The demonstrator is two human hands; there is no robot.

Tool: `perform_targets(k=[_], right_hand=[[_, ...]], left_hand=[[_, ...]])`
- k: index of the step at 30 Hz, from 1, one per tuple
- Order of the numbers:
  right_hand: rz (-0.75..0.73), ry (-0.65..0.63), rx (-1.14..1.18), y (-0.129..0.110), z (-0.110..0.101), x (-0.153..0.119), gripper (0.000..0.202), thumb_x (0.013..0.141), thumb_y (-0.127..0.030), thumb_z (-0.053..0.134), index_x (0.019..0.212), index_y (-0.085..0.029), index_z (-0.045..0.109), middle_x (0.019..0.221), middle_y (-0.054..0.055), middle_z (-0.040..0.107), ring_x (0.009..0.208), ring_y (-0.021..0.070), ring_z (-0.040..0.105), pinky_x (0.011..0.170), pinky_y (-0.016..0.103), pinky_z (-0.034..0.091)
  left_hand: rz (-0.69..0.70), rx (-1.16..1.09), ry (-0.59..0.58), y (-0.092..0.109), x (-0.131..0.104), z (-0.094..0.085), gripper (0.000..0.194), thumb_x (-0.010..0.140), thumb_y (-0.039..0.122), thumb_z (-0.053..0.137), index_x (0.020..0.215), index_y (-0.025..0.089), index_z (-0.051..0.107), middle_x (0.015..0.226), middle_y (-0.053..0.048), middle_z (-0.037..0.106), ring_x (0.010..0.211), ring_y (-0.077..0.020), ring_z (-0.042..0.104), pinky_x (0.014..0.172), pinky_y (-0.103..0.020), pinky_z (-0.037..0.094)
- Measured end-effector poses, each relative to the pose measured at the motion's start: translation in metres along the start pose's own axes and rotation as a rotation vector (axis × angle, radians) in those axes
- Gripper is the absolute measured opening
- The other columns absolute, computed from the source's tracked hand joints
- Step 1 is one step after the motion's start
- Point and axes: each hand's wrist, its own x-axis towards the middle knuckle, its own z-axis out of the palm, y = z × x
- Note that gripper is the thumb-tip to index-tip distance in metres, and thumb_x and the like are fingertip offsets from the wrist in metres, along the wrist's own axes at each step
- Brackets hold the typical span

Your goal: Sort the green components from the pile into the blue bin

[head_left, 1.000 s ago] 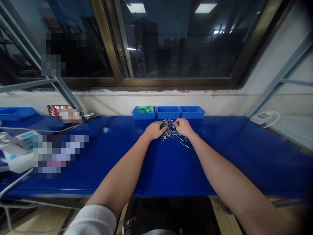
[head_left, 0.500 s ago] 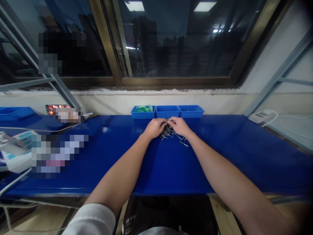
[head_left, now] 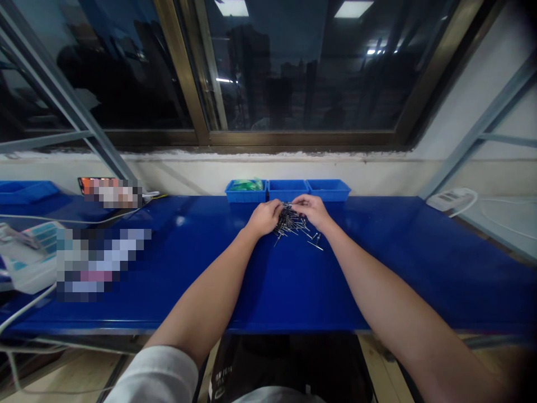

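A pile of thin, rivet-like metal pins (head_left: 289,221) lies on the blue table top (head_left: 293,285), just in front of the small bins. My left hand (head_left: 266,217) is at the pile's left edge, with thumb and fingers closed together; what they hold is too small to make out. Over the pile's upper right side, my right hand (head_left: 312,210) pinches the end of a metal pin between thumb and fingers. The pin's shiny length spans the narrow gap between both hands. A few loose pins (head_left: 315,245) are scattered at the lower right of the heap.
Three blue bins stand against the wall: the left bin (head_left: 245,196) holds green plastic packaging, beside a middle bin (head_left: 287,187) and a right bin (head_left: 328,190). At the left are a phone (head_left: 90,184), a white device (head_left: 31,260) and cables. A power strip (head_left: 448,198) lies at right.
My right hand has drawn slightly up and right from my left hand, widening the gap and showing more of the pile. My left hand stays nearly in place.
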Motion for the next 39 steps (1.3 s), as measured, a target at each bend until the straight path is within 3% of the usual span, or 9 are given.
perform_targets(k=[7,13,21,26,34,39], right_hand=[[0.086,0.024,0.105,-0.001,-0.002,0.000,0.023,0.057,-0.033,0.070,0.072,-0.016,0.065,0.061,0.002,0.063,0.051,0.0115,0.050,0.051,0.026,0.037],[0.132,0.190,0.152,0.003,-0.006,0.005,0.030,0.055,-0.031,0.071,0.080,-0.015,0.066,0.061,0.001,0.062,0.054,0.0113,0.051,0.048,0.024,0.035],[0.162,0.454,-0.005,0.008,-0.030,0.013,0.055,0.054,-0.025,0.067,0.107,-0.014,0.061,0.107,0.010,0.065,0.079,0.0168,0.059,0.057,0.025,0.044],[0.190,0.468,-0.084,0.022,-0.044,0.018,0.062,0.057,-0.028,0.066,0.117,-0.016,0.054,0.117,0.012,0.060,0.084,0.0189,0.060,0.055,0.025,0.045],[0.184,0.418,0.026,0.025,-0.044,0.019,0.079,0.057,-0.028,0.067,0.131,-0.024,0.040,0.126,0.010,0.053,0.070,0.0135,0.059,0.046,0.022,0.040],[0.157,0.431,-0.058,0.026,-0.041,0.019,0.066,0.058,-0.029,0.066,0.121,-0.016,0.050,0.112,0.011,0.060,0.068,0.0142,0.059,0.054,0.026,0.046]], left_hand=[[-0.011,-0.028,0.008,0.000,0.000,0.002,0.028,0.094,0.031,0.031,0.092,0.020,0.056,0.082,-0.005,0.064,0.077,-0.0182,0.061,0.071,-0.028,0.043],[-0.075,-0.018,0.051,-0.004,0.001,0.002,0.026,0.092,0.034,0.038,0.105,0.018,0.055,0.098,-0.007,0.066,0.094,-0.0197,0.061,0.084,-0.031,0.045],[-0.133,0.028,0.079,-0.014,0.001,0.006,0.026,0.089,0.031,0.041,0.106,0.016,0.055,0.102,-0.009,0.064,0.097,-0.0212,0.060,0.086,-0.033,0.045],[-0.147,0.054,0.046,-0.016,0.000,0.006,0.026,0.088,0.029,0.043,0.106,0.016,0.055,0.104,-0.009,0.063,0.099,-0.0210,0.059,0.088,-0.033,0.045],[-0.195,0.153,0.063,-0.018,0.000,0.006,0.027,0.086,0.025,0.043,0.107,0.016,0.057,0.108,-0.011,0.062,0.102,-0.0233,0.057,0.091,-0.036,0.044],[-0.301,0.170,0.101,-0.022,0.001,0.004,0.028,0.085,0.019,0.042,0.106,0.016,0.060,0.108,-0.012,0.063,0.103,-0.0243,0.058,0.091,-0.036,0.043]])
